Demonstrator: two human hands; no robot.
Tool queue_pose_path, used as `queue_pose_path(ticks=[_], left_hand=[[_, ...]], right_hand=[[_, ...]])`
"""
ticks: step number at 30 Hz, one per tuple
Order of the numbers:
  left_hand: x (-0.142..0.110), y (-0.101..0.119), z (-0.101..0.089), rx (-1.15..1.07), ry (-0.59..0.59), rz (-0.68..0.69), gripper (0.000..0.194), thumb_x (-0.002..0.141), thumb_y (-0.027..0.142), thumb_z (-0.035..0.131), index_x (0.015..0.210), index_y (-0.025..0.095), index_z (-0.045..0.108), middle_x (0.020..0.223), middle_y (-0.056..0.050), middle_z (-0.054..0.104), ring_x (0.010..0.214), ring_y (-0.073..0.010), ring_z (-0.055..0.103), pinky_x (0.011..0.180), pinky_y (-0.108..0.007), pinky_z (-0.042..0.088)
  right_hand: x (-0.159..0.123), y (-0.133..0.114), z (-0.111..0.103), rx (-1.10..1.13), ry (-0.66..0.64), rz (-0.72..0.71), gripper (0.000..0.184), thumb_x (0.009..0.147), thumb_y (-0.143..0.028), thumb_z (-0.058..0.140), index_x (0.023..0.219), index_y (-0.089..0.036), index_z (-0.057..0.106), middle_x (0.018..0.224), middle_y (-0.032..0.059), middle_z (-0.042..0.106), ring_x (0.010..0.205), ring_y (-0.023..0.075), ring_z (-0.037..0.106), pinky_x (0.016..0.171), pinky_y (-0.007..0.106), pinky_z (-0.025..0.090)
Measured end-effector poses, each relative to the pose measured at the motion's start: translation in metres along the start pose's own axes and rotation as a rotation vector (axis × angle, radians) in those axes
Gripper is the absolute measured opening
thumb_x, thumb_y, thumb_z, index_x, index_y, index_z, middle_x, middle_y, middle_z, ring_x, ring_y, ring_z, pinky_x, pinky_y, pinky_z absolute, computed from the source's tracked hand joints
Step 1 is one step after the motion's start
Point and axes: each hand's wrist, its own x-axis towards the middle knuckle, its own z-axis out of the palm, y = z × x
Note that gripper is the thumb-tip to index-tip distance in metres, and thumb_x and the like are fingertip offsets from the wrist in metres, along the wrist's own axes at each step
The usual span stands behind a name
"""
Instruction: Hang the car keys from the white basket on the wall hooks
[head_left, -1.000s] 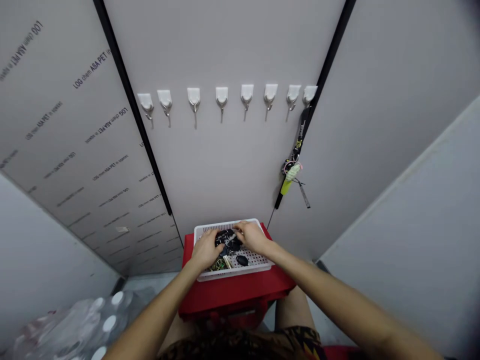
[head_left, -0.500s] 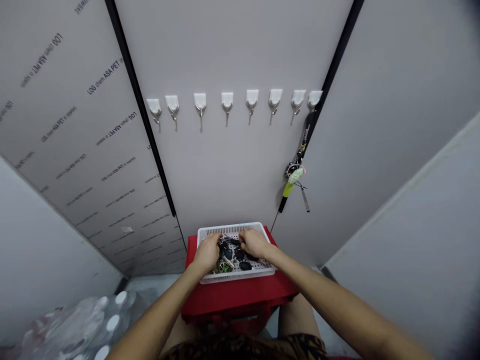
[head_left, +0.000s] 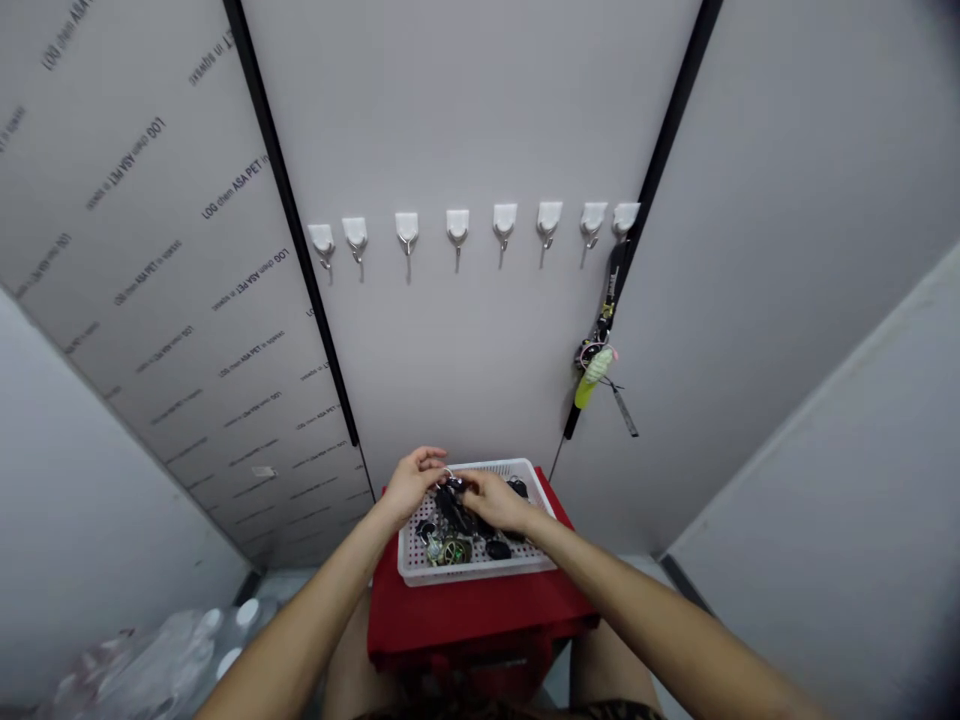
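Note:
A black keychain point(head_left: 452, 511) with a silvery metal ring at its top hangs between my hands, just above the white basket point(head_left: 480, 574). My left hand point(head_left: 407, 488) pinches near the ring with thumb and index finger, its other fingers extended. At the keychain's upper part, my right hand point(head_left: 495, 500) is closed on it from the right side. Below lie several other keychains and trinkets, among them a round gold-and-green one point(head_left: 454, 552) and a black oval fob point(head_left: 498, 550). My right hand hides some of the contents.
Under the basket is a red box-like bag point(head_left: 472, 622). Several white hooks point(head_left: 457, 225) line the wall; the rightmost carries a black-and-yellow keychain strap point(head_left: 585, 390). Plastic-wrapped bottles point(head_left: 180, 665) stand on the floor at left. Walls rise close on both sides.
Both hands have come up from among the basket's contents, bringing the black keychain with its ring into sight. The camera view has shifted slightly, so the hooks and basket appear lower.

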Motion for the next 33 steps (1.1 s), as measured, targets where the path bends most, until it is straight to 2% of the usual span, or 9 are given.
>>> queue_pose_path(ticks=[3, 6, 11, 15, 18, 22, 26, 29, 33], left_hand=[[0.002, 0.008, 0.001, -0.047, 0.017, -0.002, 0.026, 0.052, 0.014, 0.050, 0.077, 0.014, 0.045, 0.054, 0.006, 0.047, 0.045, -0.0032, 0.042, 0.043, -0.015, 0.029], [0.007, 0.017, 0.005, -0.057, 0.018, 0.014, 0.026, 0.053, 0.015, 0.050, 0.078, 0.013, 0.044, 0.051, 0.006, 0.045, 0.043, -0.0026, 0.040, 0.042, -0.015, 0.028], [0.018, 0.040, 0.023, -0.072, -0.017, 0.053, 0.023, 0.053, 0.014, 0.049, 0.076, 0.013, 0.044, 0.050, 0.007, 0.045, 0.044, -0.0026, 0.041, 0.042, -0.015, 0.029], [0.021, 0.060, 0.046, -0.045, -0.077, 0.097, 0.020, 0.053, 0.010, 0.048, 0.072, 0.013, 0.046, 0.052, 0.006, 0.047, 0.045, -0.0033, 0.044, 0.042, -0.014, 0.028], [0.025, 0.077, 0.066, -0.001, -0.086, 0.144, 0.015, 0.054, 0.009, 0.047, 0.069, 0.012, 0.048, 0.054, 0.004, 0.049, 0.048, -0.0047, 0.046, 0.042, -0.015, 0.029], [0.037, 0.109, 0.099, 0.066, -0.048, 0.357, 0.016, 0.055, 0.005, 0.045, 0.069, 0.012, 0.050, 0.066, -0.001, 0.054, 0.062, -0.0075, 0.050, 0.059, -0.019, 0.037], [0.053, 0.144, 0.130, 0.178, -0.043, 0.584, 0.039, 0.054, 0.003, 0.045, 0.092, 0.014, 0.047, 0.090, -0.005, 0.053, 0.080, -0.0113, 0.048, 0.074, -0.024, 0.036], [0.060, 0.157, 0.145, 0.261, -0.013, 0.617, 0.050, 0.056, 0.006, 0.046, 0.104, 0.016, 0.039, 0.102, -0.007, 0.047, 0.085, -0.0139, 0.047, 0.074, -0.027, 0.037], [0.056, 0.153, 0.147, 0.336, -0.040, 0.605, 0.048, 0.057, 0.008, 0.045, 0.104, 0.016, 0.039, 0.104, -0.007, 0.046, 0.086, -0.0141, 0.047, 0.074, -0.027, 0.038]], right_hand=[[0.001, -0.006, -0.011, 0.204, -0.019, 0.126, 0.024, 0.063, -0.016, 0.039, 0.082, -0.015, 0.053, 0.058, -0.0036, 0.051, 0.042, 0.0050, 0.042, 0.043, 0.017, 0.035], [-0.002, -0.018, -0.029, 0.311, -0.028, 0.181, 0.019, 0.061, -0.018, 0.042, 0.076, -0.014, 0.054, 0.050, -0.0058, 0.045, 0.039, 0.0034, 0.039, 0.041, 0.015, 0.032], [-0.005, -0.041, -0.069, 0.229, 0.075, 0.127, 0.017, 0.063, -0.024, 0.043, 0.069, -0.013, 0.055, 0.045, -0.0063, 0.039, 0.037, 0.0028, 0.033, 0.038, 0.015, 0.026], [-0.007, -0.057, -0.105, -0.032, 0.269, 0.027, 0.015, 0.061, -0.026, 0.048, 0.057, -0.013, 0.054, 0.045, -0.0051, 0.041, 0.042, 0.0040, 0.034, 0.040, 0.016, 0.025], [-0.006, -0.072, -0.131, -0.082, 0.368, -0.022, 0.014, 0.059, -0.025, 0.050, 0.053, -0.013, 0.051, 0.045, -0.0041, 0.045, 0.044, 0.0049, 0.038, 0.042, 0.017, 0.029], [0.001, -0.095, -0.164, 0.115, 0.556, -0.037, 0.013, 0.059, -0.026, 0.048, 0.057, -0.013, 0.047, 0.042, -0.0045, 0.048, 0.038, 0.0050, 0.042, 0.041, 0.018, 0.034], [0.020, -0.115, -0.198, 0.343, 0.866, -0.166, 0.013, 0.056, -0.024, 0.051, 0.061, -0.013, 0.046, 0.043, -0.0060, 0.047, 0.038, 0.0042, 0.044, 0.043, 0.018, 0.039], [0.036, -0.124, -0.222, 0.408, 1.016, -0.220, 0.011, 0.056, -0.021, 0.051, 0.060, -0.014, 0.046, 0.043, -0.0069, 0.046, 0.037, 0.0035, 0.044, 0.041, 0.017, 0.040], [0.053, -0.124, -0.237, 0.398, 1.131, -0.139, 0.008, 0.057, -0.017, 0.050, 0.060, -0.014, 0.044, 0.042, -0.0070, 0.044, 0.035, 0.0043, 0.044, 0.037, 0.017, 0.039]])
